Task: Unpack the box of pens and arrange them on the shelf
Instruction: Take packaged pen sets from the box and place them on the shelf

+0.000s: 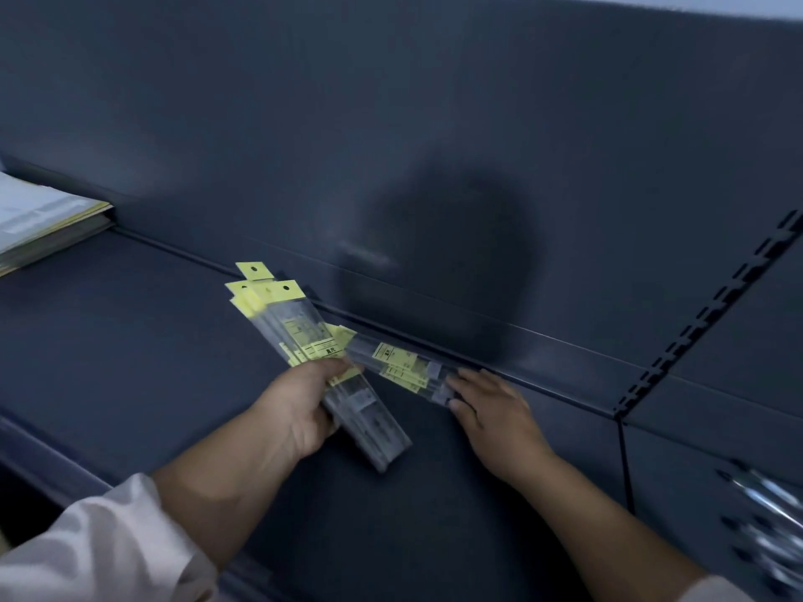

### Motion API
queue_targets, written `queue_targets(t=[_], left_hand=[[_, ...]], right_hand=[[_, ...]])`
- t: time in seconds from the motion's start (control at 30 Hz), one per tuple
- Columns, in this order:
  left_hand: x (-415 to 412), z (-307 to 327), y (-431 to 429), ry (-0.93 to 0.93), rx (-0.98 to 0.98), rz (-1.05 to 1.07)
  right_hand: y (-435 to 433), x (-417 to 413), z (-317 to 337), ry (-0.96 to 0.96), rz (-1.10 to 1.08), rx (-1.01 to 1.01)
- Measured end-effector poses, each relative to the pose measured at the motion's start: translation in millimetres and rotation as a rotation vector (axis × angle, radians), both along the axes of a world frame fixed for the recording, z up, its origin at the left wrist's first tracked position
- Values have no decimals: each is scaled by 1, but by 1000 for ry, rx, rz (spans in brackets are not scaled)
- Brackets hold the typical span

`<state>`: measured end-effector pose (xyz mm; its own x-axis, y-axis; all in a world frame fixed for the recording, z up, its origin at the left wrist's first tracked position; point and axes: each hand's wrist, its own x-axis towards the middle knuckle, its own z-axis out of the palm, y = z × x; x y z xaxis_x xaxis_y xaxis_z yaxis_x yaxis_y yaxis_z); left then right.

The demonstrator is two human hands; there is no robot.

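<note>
Your left hand (pixel 304 406) grips clear yellow-carded pen packets (pixel 300 323); with flat right hand (pixel 495 410), square the laid packets (pixel 399 364) along the dark shelf (pixel 130 341).

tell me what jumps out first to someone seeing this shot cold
The yellow header cards catch the eye first, topping a fan of clear pen packets that the left hand grips over the middle of the dark shelf. Just right of it, the right hand touches with straight fingers a second bunch of packets lying along the shelf's back edge. A stack of papers sits at the far left.
</note>
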<state>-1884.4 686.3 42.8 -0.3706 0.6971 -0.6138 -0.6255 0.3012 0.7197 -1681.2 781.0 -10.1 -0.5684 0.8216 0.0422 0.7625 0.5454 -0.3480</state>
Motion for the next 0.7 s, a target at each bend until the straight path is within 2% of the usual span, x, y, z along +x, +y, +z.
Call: queue_targets(t=[0.1,0.17,0.2,0.27,0.3,0.33,0.57,0.7], left_hand=[[3,3,-1,-35,33,-26],[5,4,0,-64,69,-48],[7,4,1,-74,88,-65],[11,4,2,-71,118,-108],[12,4,2,-59,123,-129],[14,4,2,-47,124,-144],[13,2,0,-43,153,-176],[11,0,1,-13,115,-151]], right_hand=[[-6,-8,4,99,-37,20],[-13,-18,13,342,-73,-38],[-17,-25,20,469,-78,-173],[-27,-38,33,645,-58,-587],[-31,-42,37,652,-44,-729],[-33,-45,39,624,-19,-776],[-27,-45,38,701,-110,-775],[-25,-42,39,738,-139,-839]])
